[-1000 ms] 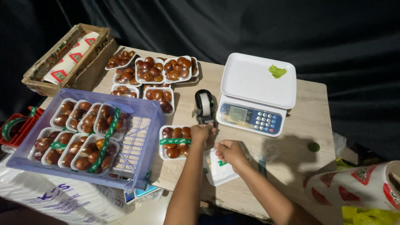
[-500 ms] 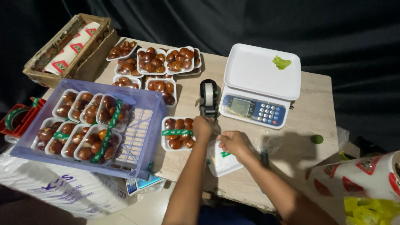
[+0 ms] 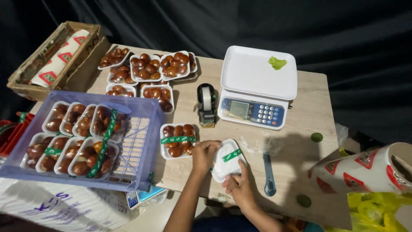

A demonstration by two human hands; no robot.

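My left hand [image 3: 204, 155] and my right hand [image 3: 237, 184] both grip a white foam tray [image 3: 227, 160] turned bottom-up, with a strip of green tape across it, at the table's front edge. Just left of it lies a wrapped tray of brown fruits [image 3: 177, 141] banded with green tape. A black tape dispenser [image 3: 207, 104] stands behind them, beside a white digital scale [image 3: 256, 88].
A lilac plastic crate [image 3: 141, 141] at the left holds several taped trays. More fruit trays [image 3: 150, 71] lie at the back. A wooden box [image 3: 51, 60] sits far left, a printed roll [image 3: 369, 172] at right, a blue-handled tool [image 3: 268, 172] and small green fruits [image 3: 316, 137] on the table [image 3: 309, 116].
Both hands left the taped fruit tray and the dispenser and came back to the front edge. They now hold the overturned white tray, which has shifted toward me.
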